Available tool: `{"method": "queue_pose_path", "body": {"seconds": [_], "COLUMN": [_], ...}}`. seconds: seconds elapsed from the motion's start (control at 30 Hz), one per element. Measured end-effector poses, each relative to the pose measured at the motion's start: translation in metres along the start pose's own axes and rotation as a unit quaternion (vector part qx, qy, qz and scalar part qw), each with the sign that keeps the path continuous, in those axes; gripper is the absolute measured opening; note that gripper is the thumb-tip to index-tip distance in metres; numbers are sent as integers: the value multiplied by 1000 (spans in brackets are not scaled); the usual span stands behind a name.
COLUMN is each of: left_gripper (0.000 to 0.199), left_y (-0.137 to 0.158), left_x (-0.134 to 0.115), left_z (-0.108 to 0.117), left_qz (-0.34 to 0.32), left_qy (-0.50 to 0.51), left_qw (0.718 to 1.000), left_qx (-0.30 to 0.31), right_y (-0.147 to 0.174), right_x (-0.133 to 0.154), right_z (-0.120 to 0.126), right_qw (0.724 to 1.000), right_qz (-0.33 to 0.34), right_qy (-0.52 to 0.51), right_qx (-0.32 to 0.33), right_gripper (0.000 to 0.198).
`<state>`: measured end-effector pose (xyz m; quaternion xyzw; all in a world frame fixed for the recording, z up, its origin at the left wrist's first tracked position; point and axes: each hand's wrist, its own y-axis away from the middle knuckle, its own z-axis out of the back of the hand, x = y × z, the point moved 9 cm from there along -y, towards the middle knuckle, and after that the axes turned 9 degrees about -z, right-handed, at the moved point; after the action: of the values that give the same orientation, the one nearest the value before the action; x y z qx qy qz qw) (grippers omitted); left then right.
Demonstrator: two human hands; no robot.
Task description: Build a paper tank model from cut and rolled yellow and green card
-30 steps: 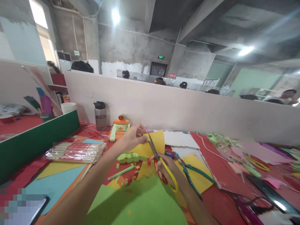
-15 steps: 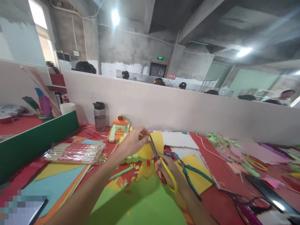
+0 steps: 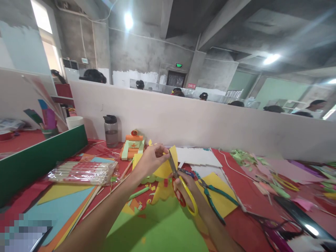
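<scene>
Nearest to you, a large green paper sheet (image 3: 157, 229) lies on the red desk (image 3: 228, 164), between your two forearms. On the left are blue paper (image 3: 65, 201) and, a little farther, a plastic-wrapped pack of sticks (image 3: 81, 172). On the right lies a dark glossy device (image 3: 301, 213).

Beyond the green sheet, your right hand (image 3: 190, 182) is closed around the handles of the scissors (image 3: 187, 190), one yellow and one red. Their blades point far and slightly left; whether they are parted, I cannot tell. Just right of this hand, the pliers with teal handles (image 3: 222, 195) rest on a yellow square of paper (image 3: 222, 206).

Your left hand (image 3: 153, 159) is a bit farther, its thumb and fingers pinched narrow on the yellow paper (image 3: 161, 171). This paper is raised over the scraps in the middle, with the blades beside your fingertips.

Farther left stand an orange and pale green paper model (image 3: 133, 145) and a water bottle (image 3: 111, 131). Behind them runs the white partition (image 3: 183, 119). On the far wall, a green sign (image 3: 179, 65) is lit.
</scene>
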<state>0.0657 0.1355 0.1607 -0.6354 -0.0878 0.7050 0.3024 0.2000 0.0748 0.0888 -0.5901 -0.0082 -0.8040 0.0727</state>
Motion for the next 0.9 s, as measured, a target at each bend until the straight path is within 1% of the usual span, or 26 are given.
{"method": "queue_pose_path", "body": {"seconds": [0.1, 0.2, 0.27, 0.5, 0.67, 0.77, 0.9], "left_gripper": [23, 29, 29, 26, 28, 28, 27], "left_y": [0, 0, 0, 1, 1, 0, -3], "left_x": [1, 2, 2, 3, 6, 10, 12], "left_z": [2, 7, 9, 9, 7, 8, 9], "left_qz": [1, 13, 20, 49, 52, 51, 29], "left_qy": [18, 35, 51, 105, 120, 119, 88], "left_qw": [1000, 999, 998, 993, 991, 991, 996], "left_qx": [-8, -23, -30, -26, -22, -23, -14], "right_y": [-2, -1, 0, 4, 2, 0, -2], "right_x": [-2, 0, 3, 9, 7, 4, -3], "right_z": [0, -1, -2, -2, -1, 0, 2], "right_qw": [1000, 999, 999, 998, 998, 998, 999], "right_qz": [1, 12, 19, 23, 23, 15, -1], "right_qy": [-10, -9, -5, -22, -16, -23, -30], "right_qx": [8, 36, 48, 61, 64, 58, 40], "right_gripper": [70, 78, 79, 78, 79, 76, 70]}}
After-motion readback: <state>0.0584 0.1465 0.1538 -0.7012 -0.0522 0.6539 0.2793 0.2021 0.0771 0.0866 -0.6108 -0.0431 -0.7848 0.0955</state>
